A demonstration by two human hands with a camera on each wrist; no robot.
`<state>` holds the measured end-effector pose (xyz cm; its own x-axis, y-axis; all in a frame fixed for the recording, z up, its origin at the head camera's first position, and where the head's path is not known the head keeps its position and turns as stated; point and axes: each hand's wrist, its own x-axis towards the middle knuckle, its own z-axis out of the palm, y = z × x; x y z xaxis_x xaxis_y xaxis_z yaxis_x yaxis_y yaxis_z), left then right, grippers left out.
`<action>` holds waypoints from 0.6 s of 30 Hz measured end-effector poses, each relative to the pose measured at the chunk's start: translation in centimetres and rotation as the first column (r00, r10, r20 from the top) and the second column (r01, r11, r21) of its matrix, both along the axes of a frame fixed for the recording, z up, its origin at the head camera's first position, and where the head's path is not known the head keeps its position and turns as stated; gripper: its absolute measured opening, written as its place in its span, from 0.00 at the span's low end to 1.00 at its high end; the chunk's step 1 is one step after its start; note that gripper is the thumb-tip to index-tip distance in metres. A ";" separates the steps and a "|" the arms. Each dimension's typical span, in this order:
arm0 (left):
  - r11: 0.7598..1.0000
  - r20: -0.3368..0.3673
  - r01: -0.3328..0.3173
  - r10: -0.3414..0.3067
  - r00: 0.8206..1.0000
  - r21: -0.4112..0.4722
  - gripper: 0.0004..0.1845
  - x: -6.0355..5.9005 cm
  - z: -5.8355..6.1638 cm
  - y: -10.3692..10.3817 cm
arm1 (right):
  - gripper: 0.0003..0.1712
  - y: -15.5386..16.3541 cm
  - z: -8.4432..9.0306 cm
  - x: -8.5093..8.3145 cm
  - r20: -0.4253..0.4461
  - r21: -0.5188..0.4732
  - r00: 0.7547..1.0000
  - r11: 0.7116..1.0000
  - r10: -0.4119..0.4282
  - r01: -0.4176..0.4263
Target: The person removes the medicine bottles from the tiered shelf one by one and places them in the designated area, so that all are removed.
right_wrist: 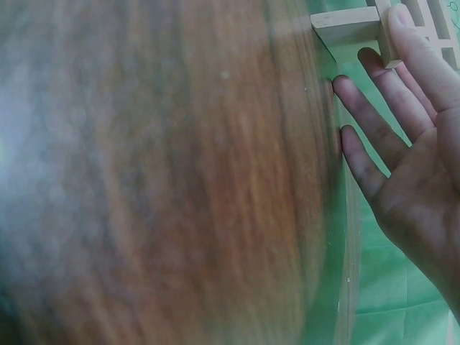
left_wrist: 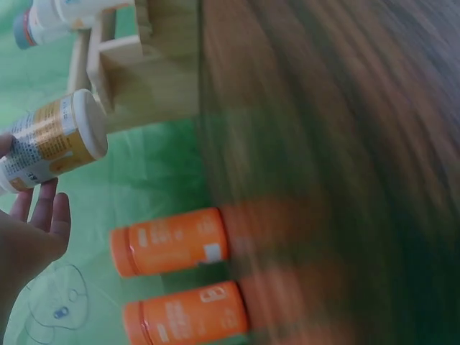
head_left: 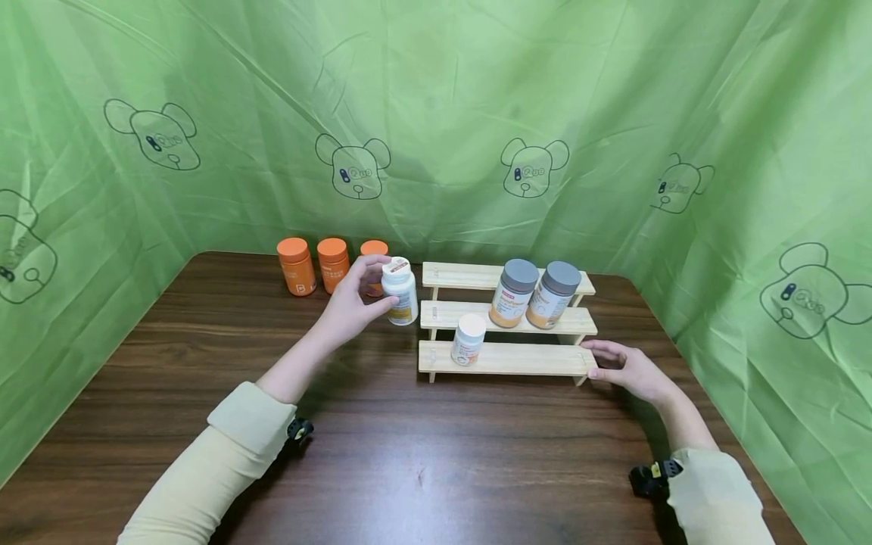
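Note:
My left hand (head_left: 357,303) grips a white pill bottle (head_left: 400,291) with a white cap, held upright just left of a three-step wooden rack (head_left: 518,362). In the left wrist view the same white bottle (left_wrist: 50,140) lies against my fingers (left_wrist: 50,208). A smaller white bottle (head_left: 468,339) stands on the rack's lowest step. Two grey-capped bottles (head_left: 514,293) (head_left: 552,294) stand on the middle step. My right hand (head_left: 623,365) rests with straight fingers against the rack's lower right end; the right wrist view shows its fingers (right_wrist: 413,65) touching the wood (right_wrist: 345,25).
Three orange bottles (head_left: 296,266) (head_left: 333,264) (head_left: 374,248) stand in a row at the back of the dark wooden table (head_left: 409,454), left of the rack. Green cloth with bear drawings (head_left: 436,113) walls in the table on three sides.

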<state>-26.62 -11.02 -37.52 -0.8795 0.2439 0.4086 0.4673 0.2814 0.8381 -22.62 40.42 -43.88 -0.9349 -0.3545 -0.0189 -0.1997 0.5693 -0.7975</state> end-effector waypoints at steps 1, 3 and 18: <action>1.000 0.001 -0.001 0.001 1.000 -0.004 0.33 0.0 0.0 -0.2 | 0.31 0.0 0.0 0.0 0.001 -0.001 1.000 1.000 -0.001 0.001; 1.000 -0.004 0.002 -0.003 1.000 -0.016 0.32 0.3 0.2 -0.5 | 0.31 -0.1 0.0 0.1 0.002 0.002 1.000 1.000 -0.003 0.003; 0.989 -0.002 -0.055 0.055 0.998 -0.140 0.32 -1.7 -2.3 -3.0 | 0.31 -0.2 0.3 0.2 0.004 0.004 1.000 1.000 -0.006 0.006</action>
